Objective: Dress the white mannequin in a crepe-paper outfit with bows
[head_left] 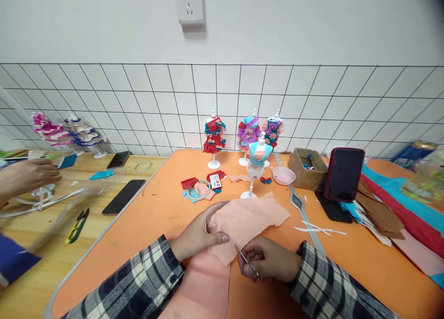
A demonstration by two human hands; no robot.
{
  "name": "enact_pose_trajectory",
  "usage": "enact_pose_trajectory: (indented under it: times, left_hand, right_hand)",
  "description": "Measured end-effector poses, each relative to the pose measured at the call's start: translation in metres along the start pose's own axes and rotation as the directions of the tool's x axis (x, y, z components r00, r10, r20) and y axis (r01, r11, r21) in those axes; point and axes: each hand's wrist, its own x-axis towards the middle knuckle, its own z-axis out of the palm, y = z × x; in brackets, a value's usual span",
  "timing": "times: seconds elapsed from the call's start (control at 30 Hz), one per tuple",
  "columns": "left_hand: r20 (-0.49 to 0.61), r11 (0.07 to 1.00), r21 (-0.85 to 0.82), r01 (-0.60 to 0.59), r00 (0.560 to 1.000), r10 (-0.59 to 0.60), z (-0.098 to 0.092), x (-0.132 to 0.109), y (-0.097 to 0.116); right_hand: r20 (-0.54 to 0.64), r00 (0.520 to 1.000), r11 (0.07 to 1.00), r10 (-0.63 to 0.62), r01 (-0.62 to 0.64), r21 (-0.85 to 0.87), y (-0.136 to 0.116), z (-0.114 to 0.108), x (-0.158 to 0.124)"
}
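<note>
One peach cloth (249, 219) lies on the orange tabletop (156, 217); my left grip (199, 233) pinches its edge, and my right grip (268, 259) is closed around a thin metal tool (239, 250) whose tip touches the cloth.

The left forearm (138, 282) comes in from 7 o'clock and angles toward 2 o'clock. The left hand (201, 233) lies palm down with the wrist straight, and its thumb stretches toward 3 o'clock and presses against the fingers in a flat pinch. The right forearm (333, 286) enters from 5 o'clock and points toward 10 o'clock. The right hand (267, 259), at 4 o'clock of the left, is curled knuckles-up into a loose fist, thumb and forefinger pinched together. The hands seem just apart.
</note>
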Motion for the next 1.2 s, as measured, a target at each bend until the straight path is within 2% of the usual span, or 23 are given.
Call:
enact_pose_trajectory:
  times: [0.47, 0.73, 1.0, 1.2]
  left_hand:
    - [-0.066, 0.998, 0.065, 0.013, 0.998, -0.008, 0.002, -0.002, 0.005]
    - [-0.036, 1.000, -0.028, 0.007, 0.999, -0.008, 0.005, -0.002, 0.005]
    - [-0.057, 0.997, 0.079, -0.009, 0.998, 0.013, 0.001, -0.001, -0.002]
    - [-0.035, 1.000, 0.029, 0.005, 0.999, -0.004, 0.001, 0.000, -0.009]
  right_hand:
    - [-0.048, 0.999, 1.000, -0.004, 0.004, -0.010, 0.001, -0.001, 0.002]
    - [-0.053, 0.998, 1.000, -0.027, 0.027, 0.001, 0.009, 0.001, 0.005]
    - [-0.071, 0.997, 1.000, 0.025, -0.025, -0.009, 0.006, 0.001, 0.005]
    - [-0.097, 0.992, 0.996, 0.081, -0.084, -0.024, 0.012, -0.004, 0.008]
